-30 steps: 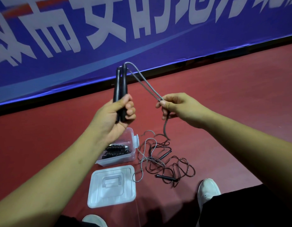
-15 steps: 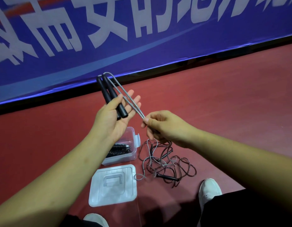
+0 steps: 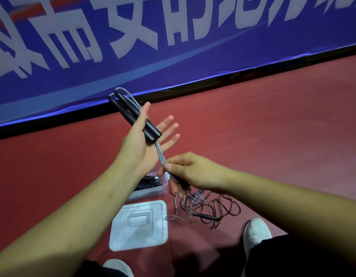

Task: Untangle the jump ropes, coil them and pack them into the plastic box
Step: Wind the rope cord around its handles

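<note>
Across left hand (image 3: 142, 148), black handles (image 3: 131, 115) aimed up-left; rope (image 3: 160, 154) in right hand (image 3: 190, 169).

The person has bare forearms (image 3: 89, 208), dark trousers (image 3: 296, 256) and white shoes (image 3: 256, 231).

We see open floor (image 3: 282, 136) right of the rope tangle (image 3: 213, 206). The lid (image 3: 140, 226) lies just before the plastic box (image 3: 153, 192); the banner (image 3: 173, 62) closes the far side.
</note>
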The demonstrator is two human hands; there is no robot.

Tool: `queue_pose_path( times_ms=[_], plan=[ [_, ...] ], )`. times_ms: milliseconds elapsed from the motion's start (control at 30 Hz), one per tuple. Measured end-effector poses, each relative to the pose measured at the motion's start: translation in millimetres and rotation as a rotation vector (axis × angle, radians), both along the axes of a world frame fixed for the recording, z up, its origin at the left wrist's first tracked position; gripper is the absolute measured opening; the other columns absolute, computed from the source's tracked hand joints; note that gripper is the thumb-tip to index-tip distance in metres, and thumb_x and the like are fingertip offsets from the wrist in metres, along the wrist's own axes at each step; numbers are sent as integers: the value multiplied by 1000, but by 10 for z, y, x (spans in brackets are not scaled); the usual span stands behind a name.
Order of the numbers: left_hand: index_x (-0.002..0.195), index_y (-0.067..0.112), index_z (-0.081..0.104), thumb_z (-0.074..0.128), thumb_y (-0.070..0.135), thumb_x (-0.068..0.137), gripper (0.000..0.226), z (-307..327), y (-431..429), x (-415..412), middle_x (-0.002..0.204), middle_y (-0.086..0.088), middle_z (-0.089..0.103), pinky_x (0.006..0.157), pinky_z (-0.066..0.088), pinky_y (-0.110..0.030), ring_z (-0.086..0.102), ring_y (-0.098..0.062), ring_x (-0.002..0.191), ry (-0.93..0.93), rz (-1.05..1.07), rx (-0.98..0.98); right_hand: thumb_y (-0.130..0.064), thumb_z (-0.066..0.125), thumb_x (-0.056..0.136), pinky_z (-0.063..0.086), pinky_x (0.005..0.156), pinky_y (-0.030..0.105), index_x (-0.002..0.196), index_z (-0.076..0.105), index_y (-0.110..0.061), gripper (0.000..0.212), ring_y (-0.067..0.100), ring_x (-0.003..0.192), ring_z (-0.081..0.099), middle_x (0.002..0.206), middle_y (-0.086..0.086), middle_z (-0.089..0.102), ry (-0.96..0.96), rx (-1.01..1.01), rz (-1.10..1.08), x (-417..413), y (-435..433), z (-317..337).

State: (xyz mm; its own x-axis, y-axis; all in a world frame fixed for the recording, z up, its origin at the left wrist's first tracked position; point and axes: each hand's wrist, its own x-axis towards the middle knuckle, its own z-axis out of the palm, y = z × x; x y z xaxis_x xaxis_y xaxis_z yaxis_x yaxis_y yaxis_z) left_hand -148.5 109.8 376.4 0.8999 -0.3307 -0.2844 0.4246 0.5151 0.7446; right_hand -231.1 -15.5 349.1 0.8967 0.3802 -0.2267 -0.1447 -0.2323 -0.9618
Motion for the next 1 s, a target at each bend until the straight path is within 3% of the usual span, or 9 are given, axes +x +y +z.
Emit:
queue_pose_path(
  times_ms=[67,167,267,333,433,567,733,867,1000],
  plan=[
    [123,33,59,53,41,97,27,19,38,37,84,-6,69,56,54,-26,68,-21,70,-39,3,-6,-18,35,107,39,46,25,110,59,3,32,16,39,49,61,12,56,-11,12,8,-19,4,30],
    [119,24,54,52,28,101,18,-7,104,164,59,4,39,40,28,-16,35,-7,45,-133,17,80,-18,47,104,42,49,24,100,65,-8,20,15,42,49,56,12,53,-57,1,11,-24,-32,128],
    [111,20,54,51,12,101,13,-47,177,282,54,4,35,39,24,-16,29,-6,41,-247,61,257,-10,58,97,46,63,33,100,66,-12,9,22,62,60,69,21,61,-68,-33,61,-24,-104,188],
    [106,19,55,51,5,100,15,-73,226,356,54,3,35,40,24,-16,30,-7,40,-299,93,382,-8,60,96,49,56,30,100,65,-9,7,20,57,59,73,15,61,-58,-75,64,-18,-166,219],
    [102,18,56,51,3,98,16,-147,290,419,58,-1,37,41,29,-18,36,-9,38,-281,79,590,-13,63,95,36,47,24,91,65,-4,11,16,48,45,59,1,51,-106,-125,13,16,-283,311],
    [103,18,58,53,2,96,18,-259,217,252,59,-4,42,41,41,-22,46,-13,34,-297,-117,850,-12,65,93,31,42,19,82,67,-8,12,11,42,41,48,-4,48,-222,-165,-143,84,-444,465],
    [119,8,57,52,7,98,22,-266,125,64,49,5,42,38,19,-14,26,-7,37,-207,-455,755,-16,65,93,40,47,14,89,71,-8,11,9,42,53,54,12,61,-354,-281,-284,169,-689,555],
    [122,9,58,49,11,100,24,-195,180,51,54,-2,45,38,17,-14,24,-8,37,-170,-593,742,-25,69,91,32,44,10,86,72,-13,13,2,40,46,46,-10,54,-482,-513,-252,232,-880,487],
    [119,13,57,52,19,101,21,-205,213,57,53,-1,38,38,17,-15,24,-9,40,-170,-624,744,-31,69,90,42,60,26,91,74,-18,14,7,60,52,66,-7,62,-570,-706,-176,307,-1010,351]
  ],
)
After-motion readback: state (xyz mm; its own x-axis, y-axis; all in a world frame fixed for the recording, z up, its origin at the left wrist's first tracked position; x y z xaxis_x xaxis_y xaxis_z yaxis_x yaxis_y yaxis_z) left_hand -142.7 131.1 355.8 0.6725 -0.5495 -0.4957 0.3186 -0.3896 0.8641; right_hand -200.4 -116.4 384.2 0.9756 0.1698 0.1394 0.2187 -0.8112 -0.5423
